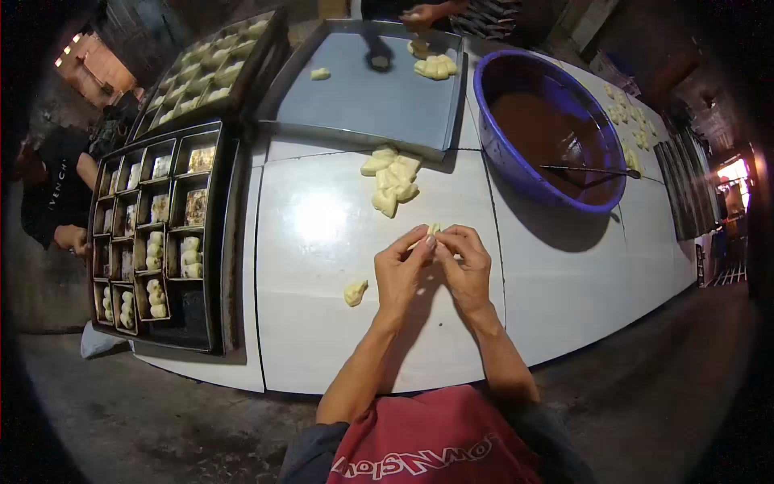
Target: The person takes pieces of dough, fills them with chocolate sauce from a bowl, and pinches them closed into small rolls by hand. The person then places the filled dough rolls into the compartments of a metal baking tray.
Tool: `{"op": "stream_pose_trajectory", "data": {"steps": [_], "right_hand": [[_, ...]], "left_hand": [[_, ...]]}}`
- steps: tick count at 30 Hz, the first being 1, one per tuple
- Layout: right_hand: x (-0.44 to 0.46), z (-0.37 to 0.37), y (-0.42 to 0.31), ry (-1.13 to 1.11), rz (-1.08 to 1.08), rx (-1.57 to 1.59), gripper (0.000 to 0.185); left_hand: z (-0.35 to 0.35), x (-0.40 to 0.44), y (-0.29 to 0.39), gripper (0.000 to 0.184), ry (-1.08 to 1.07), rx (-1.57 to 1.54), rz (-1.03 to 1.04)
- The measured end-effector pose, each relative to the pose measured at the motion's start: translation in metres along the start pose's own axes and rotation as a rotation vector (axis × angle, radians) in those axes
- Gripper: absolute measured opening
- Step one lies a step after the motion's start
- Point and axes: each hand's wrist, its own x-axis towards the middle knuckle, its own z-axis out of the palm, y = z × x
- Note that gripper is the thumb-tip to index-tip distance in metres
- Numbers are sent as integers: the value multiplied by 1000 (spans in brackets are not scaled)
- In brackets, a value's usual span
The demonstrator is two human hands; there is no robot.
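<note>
Just right of the frame's centre, the left hand point(397, 270) and right hand point(468, 270) pinch a small dough piece point(434, 229) between their fingers point(407, 240), above the white bench point(310, 323); too hard a pull could tear it; left of them, a loose lump point(355, 293) might get squashed by a straying wrist; the clustered pieces point(393, 184) above could stick together.

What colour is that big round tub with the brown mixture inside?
The tub is purple; it shows in the head view.
</note>
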Motion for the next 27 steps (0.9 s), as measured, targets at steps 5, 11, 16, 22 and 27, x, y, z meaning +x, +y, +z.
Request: {"op": "stream_pose_trajectory", "data": {"steps": [5,11,16,22,27], "right_hand": [[3,-13,1,-26,144,295,13],[-9,-29,-14,-297,379,383,30],[-5,-11,35,-136,-31,257,22],[-11,19,50,168,-131,327,28],[-4,-3,30,296,-216,20,21]], "left_hand": [[15,-6,26,39,-67,89,-74],[-12,19,24,34,-180,146,-226],[-11,9,13,38,-192,192,-84],[-14,13,5,23,-194,310,-16],[8,-2,10,28,-244,254,-51]]}}
